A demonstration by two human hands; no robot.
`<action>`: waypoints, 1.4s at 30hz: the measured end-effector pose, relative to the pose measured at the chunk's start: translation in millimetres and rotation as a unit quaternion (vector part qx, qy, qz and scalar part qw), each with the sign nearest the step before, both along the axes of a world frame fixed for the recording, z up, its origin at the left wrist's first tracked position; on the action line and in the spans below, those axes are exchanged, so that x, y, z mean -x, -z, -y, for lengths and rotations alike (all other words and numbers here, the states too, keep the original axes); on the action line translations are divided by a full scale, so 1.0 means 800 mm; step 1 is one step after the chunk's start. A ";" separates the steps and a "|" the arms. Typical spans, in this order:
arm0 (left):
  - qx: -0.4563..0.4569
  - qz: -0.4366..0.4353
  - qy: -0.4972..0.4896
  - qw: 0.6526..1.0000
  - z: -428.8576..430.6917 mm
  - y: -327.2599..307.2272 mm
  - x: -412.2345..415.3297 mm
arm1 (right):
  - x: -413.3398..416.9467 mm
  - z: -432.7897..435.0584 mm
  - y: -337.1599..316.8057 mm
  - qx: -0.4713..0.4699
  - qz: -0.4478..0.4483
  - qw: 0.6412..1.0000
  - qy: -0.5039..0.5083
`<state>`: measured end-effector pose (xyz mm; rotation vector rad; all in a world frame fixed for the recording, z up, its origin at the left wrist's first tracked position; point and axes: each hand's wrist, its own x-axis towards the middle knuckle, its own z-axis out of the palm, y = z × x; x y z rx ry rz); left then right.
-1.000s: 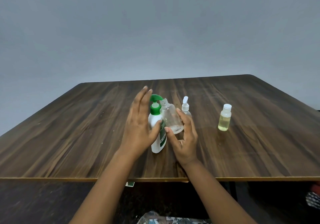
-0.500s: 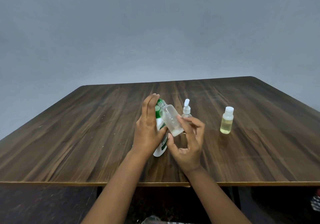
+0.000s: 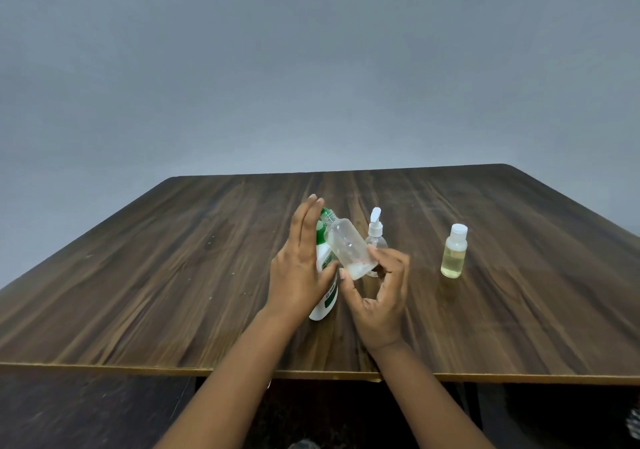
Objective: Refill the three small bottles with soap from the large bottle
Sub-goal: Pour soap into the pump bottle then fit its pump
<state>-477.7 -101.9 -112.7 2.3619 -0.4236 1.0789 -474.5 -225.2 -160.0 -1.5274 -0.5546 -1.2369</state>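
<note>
"dark wood, that table (image 3: 138, 292). what comes first from the left?"
"the left hand (image 3: 299, 268): fingers straight and pressed together, pointing up, laid flat against the side of the large bottle (image 3: 325, 304), thumb across its front."
"and the large bottle itself?"
"white with a green pump top, standing on the table near the front edge, mostly hidden behind that hand."
"next along?"
"the clear bottle (image 3: 346, 246), uncapped, lifted off the table and tilted so its open neck sits right at the green pump. a little pale liquid lies in its base."
"what holds it?"
"the right hand (image 3: 377, 296) pinches its base between thumb and curled fingertips."
"further right?"
"a pump-top bottle (image 3: 375, 230) stands just behind the right hand, and a capped bottle (image 3: 454, 254) with yellowish liquid stands well apart, upright, at the far right."
</note>
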 end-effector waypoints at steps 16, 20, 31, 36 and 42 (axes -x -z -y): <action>-0.125 -0.003 -0.112 0.986 -0.018 -0.033 0.017 | 0.002 -0.001 -0.002 -0.011 -0.006 1.000 -0.005; -0.141 -0.045 -0.104 0.983 -0.023 -0.034 0.027 | 0.005 -0.001 -0.002 -0.015 -0.012 1.000 -0.011; -0.135 0.036 -0.032 0.990 -0.022 -0.052 0.026 | -0.001 0.001 0.002 -0.009 -0.015 1.000 -0.004; -0.063 -0.009 -0.012 0.998 -0.020 -0.042 0.027 | 0.003 0.000 -0.002 -0.016 -0.009 1.000 -0.006; -0.098 -0.030 -0.013 0.995 -0.022 -0.071 0.028 | -0.002 0.000 0.002 -0.005 -0.016 1.000 0.005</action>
